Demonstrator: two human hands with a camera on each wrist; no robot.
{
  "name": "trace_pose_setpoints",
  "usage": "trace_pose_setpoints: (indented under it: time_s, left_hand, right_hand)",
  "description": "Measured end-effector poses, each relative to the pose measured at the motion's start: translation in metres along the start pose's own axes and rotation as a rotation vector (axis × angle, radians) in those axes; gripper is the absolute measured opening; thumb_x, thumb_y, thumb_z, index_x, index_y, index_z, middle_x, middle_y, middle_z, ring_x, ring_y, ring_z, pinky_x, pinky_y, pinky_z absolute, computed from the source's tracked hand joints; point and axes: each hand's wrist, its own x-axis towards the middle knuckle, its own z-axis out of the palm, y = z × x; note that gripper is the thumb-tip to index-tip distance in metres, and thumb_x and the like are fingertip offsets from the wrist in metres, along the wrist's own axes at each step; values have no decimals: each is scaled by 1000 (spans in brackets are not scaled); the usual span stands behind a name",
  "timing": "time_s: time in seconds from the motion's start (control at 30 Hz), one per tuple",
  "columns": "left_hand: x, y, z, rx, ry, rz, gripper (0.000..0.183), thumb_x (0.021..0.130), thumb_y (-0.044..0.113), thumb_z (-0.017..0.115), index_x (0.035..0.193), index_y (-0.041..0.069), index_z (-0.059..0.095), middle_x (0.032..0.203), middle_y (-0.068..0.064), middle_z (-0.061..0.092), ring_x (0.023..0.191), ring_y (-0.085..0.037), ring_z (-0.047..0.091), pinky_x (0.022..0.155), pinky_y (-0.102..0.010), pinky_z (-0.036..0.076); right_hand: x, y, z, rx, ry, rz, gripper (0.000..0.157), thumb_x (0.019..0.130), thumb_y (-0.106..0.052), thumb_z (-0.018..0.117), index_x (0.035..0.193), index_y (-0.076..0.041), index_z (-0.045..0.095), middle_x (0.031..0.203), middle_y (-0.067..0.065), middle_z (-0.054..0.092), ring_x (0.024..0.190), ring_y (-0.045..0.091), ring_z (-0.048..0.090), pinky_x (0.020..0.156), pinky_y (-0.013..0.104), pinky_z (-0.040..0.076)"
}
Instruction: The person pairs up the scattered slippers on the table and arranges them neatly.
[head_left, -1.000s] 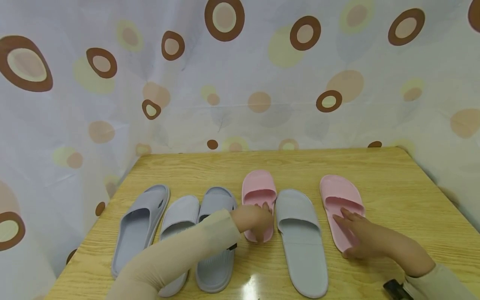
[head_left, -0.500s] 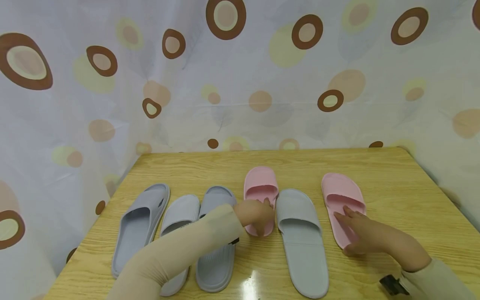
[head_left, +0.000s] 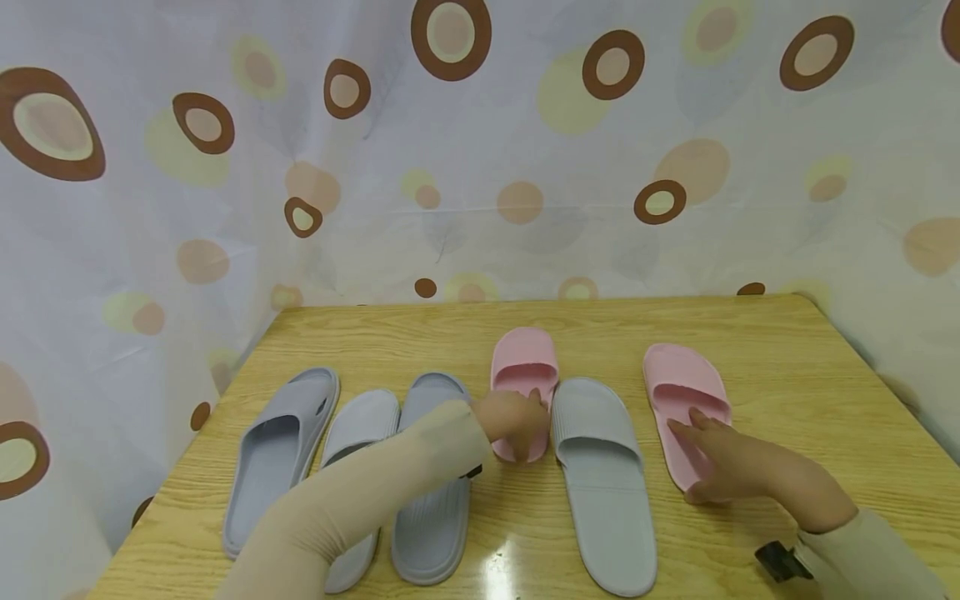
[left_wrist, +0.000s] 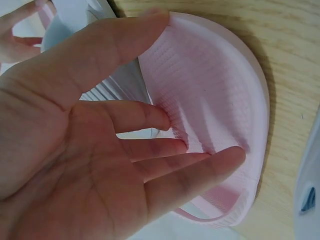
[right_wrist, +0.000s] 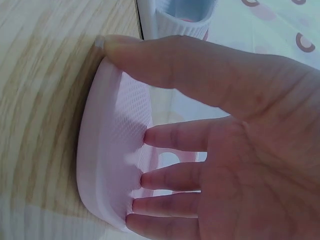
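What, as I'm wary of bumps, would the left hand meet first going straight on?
Probably the pink slipper under its fingers, then the light gray slipper to its right; depth is unclear.

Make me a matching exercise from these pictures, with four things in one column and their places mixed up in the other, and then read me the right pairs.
Things
1. Wooden table
2. Left hand
3. Patterned sheet
4. Right hand

Places
A. Touching the pink slipper farther right
B. Hanging behind the row of footwear
C. Underneath all six slippers
D. Touching the pink slipper farther left

Right pairs: 1-C, 2-D, 3-B, 4-A.
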Motion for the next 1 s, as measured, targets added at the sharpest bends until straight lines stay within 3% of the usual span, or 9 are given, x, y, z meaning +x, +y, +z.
trace_pose_setpoints:
  time_s: [0.33,0.43,0.67,1.0]
  left_hand:
    - [11,-6,-5,65,-13,58,70,85,24,72,146,9,42,156,-19,23,104,-18,54,85,-30,51]
    - [11,-7,-7,84,-12,76,66,85,24,73,143,10,46,155,-19,26,112,-19,50,91,-32,49]
    - [15,-7,-11,49,-48,35,79,87,22,70,151,6,28,158,-16,17,122,-20,44,87,-27,49]
    - [21,-8,-12,67,-20,13,85,86,21,71,154,7,21,158,-15,19,105,-19,51,69,-22,49]
  right_hand:
    - [5,4,-2,-3,-12,5,88,71,-18,81,137,17,36,137,52,18,125,65,24,98,68,29]
    - [5,5,-3,10,-16,6,89,71,-19,81,138,17,35,137,52,17,125,66,23,98,68,29]
    - [6,7,-7,28,-16,10,89,72,-19,81,139,17,33,136,54,16,124,66,24,97,68,30]
    - [12,16,-13,16,-30,20,92,72,-23,81,138,19,33,133,56,15,121,66,30,96,69,32]
